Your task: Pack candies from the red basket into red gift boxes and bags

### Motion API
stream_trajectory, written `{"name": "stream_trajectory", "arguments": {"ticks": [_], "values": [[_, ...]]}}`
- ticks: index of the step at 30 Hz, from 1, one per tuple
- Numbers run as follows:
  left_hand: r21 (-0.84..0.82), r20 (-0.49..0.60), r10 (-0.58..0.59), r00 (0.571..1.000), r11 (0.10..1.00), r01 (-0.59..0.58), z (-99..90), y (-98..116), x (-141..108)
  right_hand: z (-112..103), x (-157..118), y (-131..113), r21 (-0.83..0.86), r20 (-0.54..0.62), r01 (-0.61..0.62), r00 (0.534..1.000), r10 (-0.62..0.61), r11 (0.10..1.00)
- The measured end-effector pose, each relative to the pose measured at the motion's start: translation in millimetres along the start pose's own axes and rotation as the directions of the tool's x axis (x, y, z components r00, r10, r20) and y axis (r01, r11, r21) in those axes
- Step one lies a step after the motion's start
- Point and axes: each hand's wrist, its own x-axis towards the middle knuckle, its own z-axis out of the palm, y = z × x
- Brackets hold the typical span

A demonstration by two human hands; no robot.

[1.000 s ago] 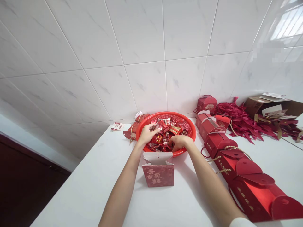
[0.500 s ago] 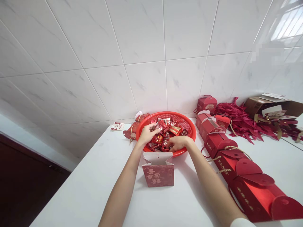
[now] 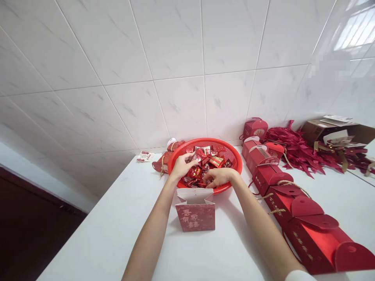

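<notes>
A round red plastic mesh basket (image 3: 205,164) holds a heap of small red candy packets (image 3: 195,172). My left hand (image 3: 182,166) rests over the basket's left side, its fingers curled at the packets. My right hand (image 3: 218,177) reaches over the near rim, its fingertips down among the packets. Whether either hand grips a packet is hidden. Just below the basket, in front of my hands, stands an open red paper gift box (image 3: 195,212) with gold characters and its white flaps up.
Assembled red gift boxes (image 3: 307,222) with rope handles line the right of the white table (image 3: 102,238). Red ribbons (image 3: 295,150) and a cardboard box (image 3: 318,130) lie behind them. Small red bags (image 3: 164,162) and a card (image 3: 145,156) sit left of the basket, against a tiled wall (image 3: 175,105).
My right hand has shifted slightly left and deeper among the packets. My left hand and the box have barely moved.
</notes>
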Motion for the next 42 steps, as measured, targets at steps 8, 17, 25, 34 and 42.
{"name": "stream_trajectory", "arguments": {"ticks": [8,17,25,34,42], "values": [[-0.002,0.001,-0.006,1.0,1.0,0.006,-0.3,-0.3,0.0,-0.7,1.7,1.1,0.016,0.014,0.016,1.0,-0.016,1.0],[-0.007,0.011,-0.011,1.0,1.0,0.011,0.1,1.1,0.1,1.4,3.4,4.5,0.034,-0.022,-0.014,1.0,0.015,0.999],[-0.011,0.011,-0.013,1.0,1.0,0.013,0.3,1.1,0.4,3.6,6.5,9.6,0.112,-0.133,-0.016,0.991,0.031,0.994],[-0.006,0.019,0.012,1.0,1.0,-0.011,0.5,3.5,-0.2,2.6,8.8,10.5,0.119,-0.381,0.035,0.925,0.013,0.992],[-0.025,0.042,0.002,0.999,1.0,0.0,0.1,6.0,-0.7,0.0,7.0,2.1,0.184,-0.582,-0.077,0.795,0.172,0.98]]}}
